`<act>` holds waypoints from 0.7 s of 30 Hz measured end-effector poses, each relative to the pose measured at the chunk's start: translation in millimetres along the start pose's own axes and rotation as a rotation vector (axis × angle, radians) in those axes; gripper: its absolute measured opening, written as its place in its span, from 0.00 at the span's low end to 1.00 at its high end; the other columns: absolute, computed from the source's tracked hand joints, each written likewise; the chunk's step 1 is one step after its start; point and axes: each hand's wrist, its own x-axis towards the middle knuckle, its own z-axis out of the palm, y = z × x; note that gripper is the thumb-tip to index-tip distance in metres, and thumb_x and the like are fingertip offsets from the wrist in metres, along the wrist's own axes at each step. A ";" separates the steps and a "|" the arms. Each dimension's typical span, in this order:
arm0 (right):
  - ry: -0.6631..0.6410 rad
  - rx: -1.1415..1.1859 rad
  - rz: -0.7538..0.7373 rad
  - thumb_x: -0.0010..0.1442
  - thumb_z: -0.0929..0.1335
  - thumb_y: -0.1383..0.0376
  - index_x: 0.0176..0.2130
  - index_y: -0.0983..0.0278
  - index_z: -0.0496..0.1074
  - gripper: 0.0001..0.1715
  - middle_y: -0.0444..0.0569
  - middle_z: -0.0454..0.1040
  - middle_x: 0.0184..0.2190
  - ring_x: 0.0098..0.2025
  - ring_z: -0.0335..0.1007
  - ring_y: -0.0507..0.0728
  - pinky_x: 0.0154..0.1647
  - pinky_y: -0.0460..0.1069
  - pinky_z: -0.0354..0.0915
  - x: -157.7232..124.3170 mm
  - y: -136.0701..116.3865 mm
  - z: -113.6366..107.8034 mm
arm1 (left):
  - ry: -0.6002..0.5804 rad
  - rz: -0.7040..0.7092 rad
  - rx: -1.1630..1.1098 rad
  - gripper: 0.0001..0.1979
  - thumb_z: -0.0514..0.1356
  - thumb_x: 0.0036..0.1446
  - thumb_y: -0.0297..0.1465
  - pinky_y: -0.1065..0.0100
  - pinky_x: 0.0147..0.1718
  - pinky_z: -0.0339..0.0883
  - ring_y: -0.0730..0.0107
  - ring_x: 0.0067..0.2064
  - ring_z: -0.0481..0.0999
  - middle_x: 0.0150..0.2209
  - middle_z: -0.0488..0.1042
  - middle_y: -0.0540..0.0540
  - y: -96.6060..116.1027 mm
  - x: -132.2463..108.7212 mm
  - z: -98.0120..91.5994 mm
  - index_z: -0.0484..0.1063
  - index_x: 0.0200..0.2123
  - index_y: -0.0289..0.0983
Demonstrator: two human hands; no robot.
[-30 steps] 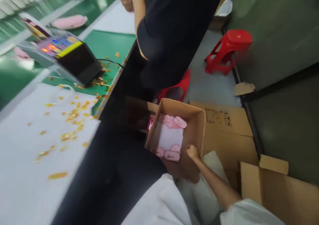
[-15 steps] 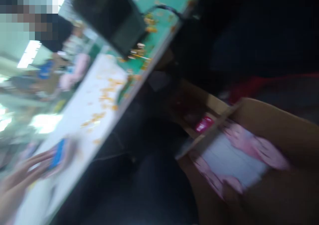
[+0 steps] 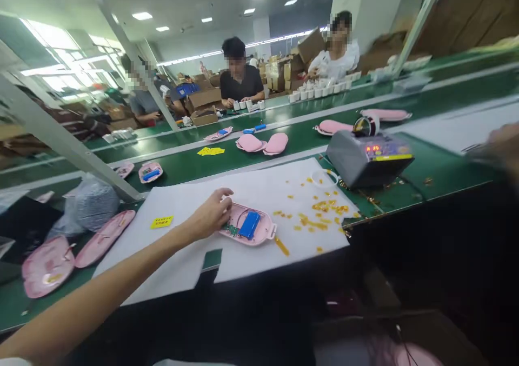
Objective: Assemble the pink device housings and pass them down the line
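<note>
My left hand (image 3: 211, 215) reaches across the white foam sheet (image 3: 259, 185) with its fingers closed on the left edge of an open pink shell (image 3: 265, 231). A blue battery (image 3: 248, 224) and a small green circuit board lie inside the shell. One strip of yellow tape (image 3: 283, 245) lies just right of it, and several more yellow tape bits (image 3: 320, 209) are scattered further right. My right hand is out of view. A blurred hand (image 3: 503, 144) at the right edge belongs to a person beside me.
A grey tape dispenser (image 3: 367, 158) with a lit red display stands right of the sheet. Pink shell halves (image 3: 48, 263) and a grey bag (image 3: 91, 204) lie at left, a yellow label (image 3: 162, 221) nearer. More pink parts ride the green conveyor (image 3: 182, 163). A cardboard box (image 3: 441, 336) shows below.
The view has swung up from the cardboard box on the floor to the bench. My left hand has come to rest on the pink shell; my right arm has left the picture.
</note>
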 end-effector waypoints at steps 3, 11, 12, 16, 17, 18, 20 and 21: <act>0.171 -0.030 -0.015 0.50 0.67 0.36 0.44 0.38 0.74 0.23 0.50 0.77 0.46 0.47 0.75 0.65 0.33 0.57 0.69 -35.4 -75.2 -49.6 | 0.051 -0.003 -0.231 0.09 0.50 0.59 0.36 0.54 0.43 0.68 0.58 0.41 0.72 0.39 0.72 0.40 -6.6 -3.3 1.8 0.64 0.32 0.37; 0.126 -0.209 -0.437 0.51 0.61 0.59 0.39 0.64 0.76 0.20 0.52 0.79 0.38 0.41 0.72 0.61 0.43 0.51 0.65 47.2 -339.1 30.1 | 0.179 -0.275 -1.154 0.27 0.64 0.49 0.40 0.63 0.35 0.73 0.62 0.35 0.79 0.30 0.77 0.48 -22.6 -35.9 -7.7 0.60 0.49 0.37; 0.119 -0.311 -0.456 0.51 0.60 0.61 0.37 0.63 0.76 0.19 0.50 0.78 0.34 0.38 0.71 0.59 0.40 0.49 0.63 55.8 -357.6 45.0 | 0.191 -0.294 -1.210 0.27 0.65 0.49 0.39 0.63 0.36 0.73 0.61 0.35 0.79 0.30 0.77 0.47 -24.4 -42.1 -9.6 0.60 0.49 0.37; 0.105 -0.593 -0.508 0.56 0.59 0.63 0.33 0.62 0.73 0.16 0.47 0.75 0.27 0.31 0.66 0.56 0.33 0.47 0.55 66.1 -397.0 86.1 | 0.262 -0.227 -1.119 0.10 0.61 0.54 0.35 0.64 0.38 0.73 0.62 0.36 0.79 0.32 0.78 0.45 -28.3 -59.5 -15.6 0.74 0.36 0.35; 0.098 -0.627 -0.530 0.56 0.59 0.62 0.32 0.62 0.73 0.15 0.47 0.75 0.27 0.31 0.66 0.56 0.32 0.47 0.54 65.4 -402.1 92.6 | 0.308 -0.186 -1.031 0.08 0.59 0.56 0.34 0.64 0.39 0.72 0.62 0.36 0.78 0.32 0.78 0.45 -28.1 -61.6 -16.6 0.75 0.34 0.36; 0.087 -0.647 -0.557 0.57 0.59 0.62 0.33 0.62 0.73 0.15 0.47 0.75 0.28 0.31 0.66 0.55 0.32 0.47 0.53 64.2 -406.5 98.2 | 0.363 -0.139 -0.918 0.08 0.58 0.58 0.33 0.63 0.40 0.72 0.63 0.36 0.78 0.33 0.79 0.46 -27.6 -62.6 -17.5 0.77 0.34 0.37; 0.072 -0.653 -0.618 0.58 0.59 0.62 0.34 0.62 0.74 0.16 0.47 0.76 0.29 0.31 0.67 0.55 0.32 0.47 0.53 61.1 -414.5 107.0 | 0.494 -0.049 -0.641 0.08 0.57 0.61 0.32 0.61 0.43 0.71 0.62 0.38 0.77 0.37 0.78 0.46 -26.0 -61.8 -18.3 0.77 0.36 0.39; 0.074 -0.643 -0.650 0.59 0.59 0.61 0.34 0.62 0.74 0.16 0.47 0.76 0.28 0.30 0.66 0.55 0.31 0.47 0.53 59.5 -418.2 110.1 | 0.571 -0.022 -0.511 0.08 0.57 0.62 0.31 0.59 0.45 0.71 0.61 0.42 0.76 0.40 0.77 0.44 -25.4 -60.0 -18.3 0.77 0.36 0.40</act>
